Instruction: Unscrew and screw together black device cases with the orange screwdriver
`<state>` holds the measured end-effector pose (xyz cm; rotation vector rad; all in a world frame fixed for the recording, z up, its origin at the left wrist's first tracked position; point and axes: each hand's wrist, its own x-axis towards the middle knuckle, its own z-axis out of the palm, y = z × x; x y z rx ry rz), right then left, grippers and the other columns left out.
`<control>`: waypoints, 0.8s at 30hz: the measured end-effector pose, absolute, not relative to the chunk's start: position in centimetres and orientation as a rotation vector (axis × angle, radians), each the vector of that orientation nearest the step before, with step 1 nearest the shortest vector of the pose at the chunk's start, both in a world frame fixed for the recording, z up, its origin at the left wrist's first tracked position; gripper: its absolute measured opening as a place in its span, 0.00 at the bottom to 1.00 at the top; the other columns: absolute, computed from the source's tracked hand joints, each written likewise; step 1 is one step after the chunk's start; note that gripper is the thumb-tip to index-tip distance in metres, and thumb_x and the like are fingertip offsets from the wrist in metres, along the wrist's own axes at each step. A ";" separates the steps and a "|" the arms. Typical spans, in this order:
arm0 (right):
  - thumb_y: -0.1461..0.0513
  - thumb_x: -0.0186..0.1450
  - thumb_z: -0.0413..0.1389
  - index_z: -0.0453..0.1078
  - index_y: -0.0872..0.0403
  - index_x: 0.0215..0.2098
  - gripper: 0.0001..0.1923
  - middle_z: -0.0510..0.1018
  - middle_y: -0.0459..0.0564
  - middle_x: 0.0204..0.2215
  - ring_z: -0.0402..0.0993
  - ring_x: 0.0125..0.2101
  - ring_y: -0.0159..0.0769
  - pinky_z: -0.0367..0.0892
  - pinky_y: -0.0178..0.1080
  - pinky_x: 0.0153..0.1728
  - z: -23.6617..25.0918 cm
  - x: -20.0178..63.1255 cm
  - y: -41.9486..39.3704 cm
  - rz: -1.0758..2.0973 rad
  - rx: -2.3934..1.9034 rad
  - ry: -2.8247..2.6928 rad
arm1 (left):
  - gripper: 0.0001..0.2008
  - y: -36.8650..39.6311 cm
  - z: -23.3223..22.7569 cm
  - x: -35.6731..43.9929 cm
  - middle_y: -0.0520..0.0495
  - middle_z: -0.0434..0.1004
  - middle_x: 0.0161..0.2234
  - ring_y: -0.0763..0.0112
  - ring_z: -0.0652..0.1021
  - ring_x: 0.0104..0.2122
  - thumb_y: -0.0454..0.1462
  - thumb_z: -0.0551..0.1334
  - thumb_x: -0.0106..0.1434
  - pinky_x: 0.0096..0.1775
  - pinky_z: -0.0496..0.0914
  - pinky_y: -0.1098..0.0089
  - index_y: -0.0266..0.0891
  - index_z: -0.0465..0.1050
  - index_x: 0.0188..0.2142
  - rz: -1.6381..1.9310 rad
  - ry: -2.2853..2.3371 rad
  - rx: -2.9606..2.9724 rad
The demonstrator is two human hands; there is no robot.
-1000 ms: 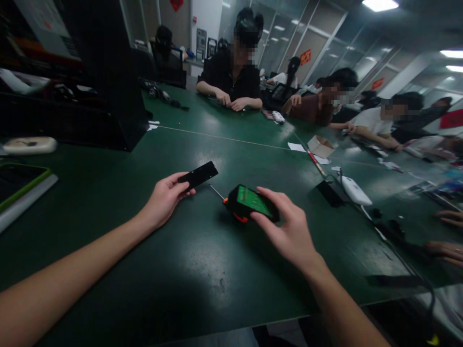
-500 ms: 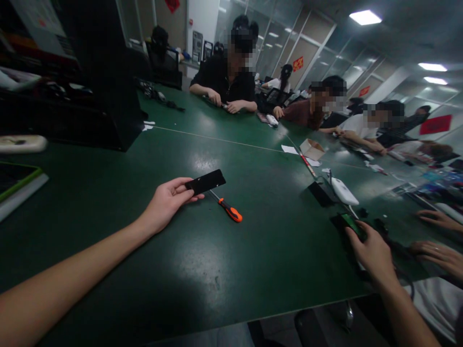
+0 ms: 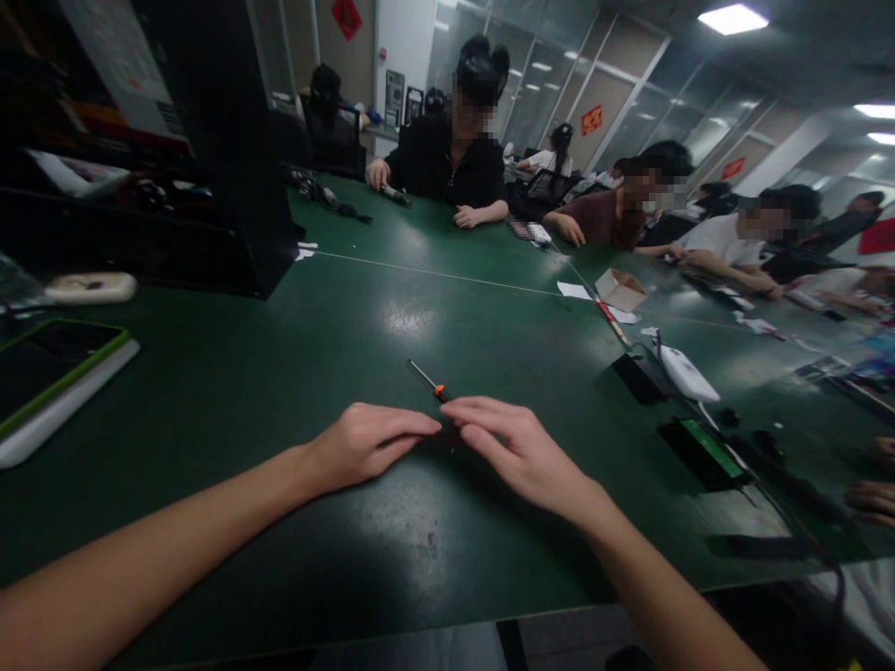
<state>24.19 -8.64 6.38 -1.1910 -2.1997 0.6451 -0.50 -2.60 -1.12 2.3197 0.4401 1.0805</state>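
My left hand (image 3: 374,440) is low over the green table, fingers together and thumb beneath. A thin dark strip, apparently the black plate (image 3: 447,442), shows faintly at its fingertips, mostly hidden. Facing it from the right is my right hand (image 3: 514,445), fingers stretched and slightly apart, its fingertips beside that strip and over the screwdriver handle. The screwdriver (image 3: 428,377) lies with its metal shaft pointing away to the left; its orange and black handle is largely covered. A green circuit board (image 3: 713,449) in a black casing lies to the right.
A white device with a cable (image 3: 689,373) and a black block (image 3: 638,377) lie at right. At left are a green-edged phone (image 3: 62,373) and a dark cabinet (image 3: 216,186). Farther back stands a small cardboard box (image 3: 621,289). Co-workers sit around the table (image 3: 294,550).
My right hand has left the circuit board and come across beside my left. My left hand has lowered and turned, bringing the black plate down. The view has shifted slightly.
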 end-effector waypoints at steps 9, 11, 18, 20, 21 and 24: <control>0.52 0.70 0.57 0.77 0.46 0.55 0.18 0.82 0.49 0.51 0.80 0.50 0.43 0.74 0.46 0.53 6.4 28.9 -11.3 0.450 -1.554 -2.019 | 0.17 -2.2 -0.7 -0.2 0.40 0.82 0.50 0.63 0.82 0.50 0.36 0.65 0.69 0.55 0.76 0.64 0.36 0.73 0.55 1.137 0.447 2.434; 0.46 0.64 0.60 0.78 0.48 0.54 0.25 0.83 0.51 0.50 0.81 0.48 0.49 0.74 0.50 0.52 7.0 34.0 -12.3 0.237 -1.774 -1.812 | 0.15 -2.1 -0.6 -0.2 0.41 0.81 0.50 0.64 0.81 0.50 0.35 0.64 0.69 0.54 0.75 0.64 0.36 0.74 0.54 1.109 0.468 2.420; 0.33 0.54 0.50 0.81 0.56 0.51 0.44 0.84 0.63 0.43 0.80 0.47 0.61 0.71 0.54 0.50 7.7 50.0 -16.4 -0.434 -2.413 -1.175 | 0.15 -2.4 -0.7 0.0 0.47 0.82 0.44 0.69 0.82 0.43 0.33 0.60 0.71 0.47 0.75 0.68 0.39 0.72 0.56 0.955 0.476 2.409; 0.33 0.55 0.48 0.80 0.58 0.51 0.46 0.84 0.65 0.43 0.80 0.47 0.63 0.71 0.54 0.48 6.9 52.1 -16.9 -0.457 -2.499 -1.181 | 0.15 -2.4 -0.7 0.0 0.48 0.82 0.44 0.70 0.82 0.43 0.32 0.59 0.72 0.47 0.74 0.69 0.40 0.72 0.56 0.939 0.464 2.421; 0.34 0.56 0.47 0.81 0.59 0.51 0.46 0.84 0.66 0.42 0.81 0.46 0.63 0.72 0.54 0.46 6.4 52.7 -17.0 -0.455 -2.518 -1.203 | 0.15 -2.4 -0.7 -0.1 0.48 0.82 0.44 0.70 0.82 0.43 0.32 0.58 0.72 0.47 0.74 0.70 0.40 0.72 0.56 0.938 0.463 2.420; 0.35 0.58 0.47 0.81 0.59 0.49 0.43 0.85 0.64 0.39 0.82 0.43 0.60 0.72 0.51 0.43 4.9 53.6 -16.8 -0.430 -2.516 -1.280 | 0.15 -2.4 -0.7 -0.1 0.48 0.82 0.44 0.70 0.82 0.43 0.32 0.57 0.72 0.46 0.74 0.71 0.40 0.72 0.56 0.944 0.481 2.417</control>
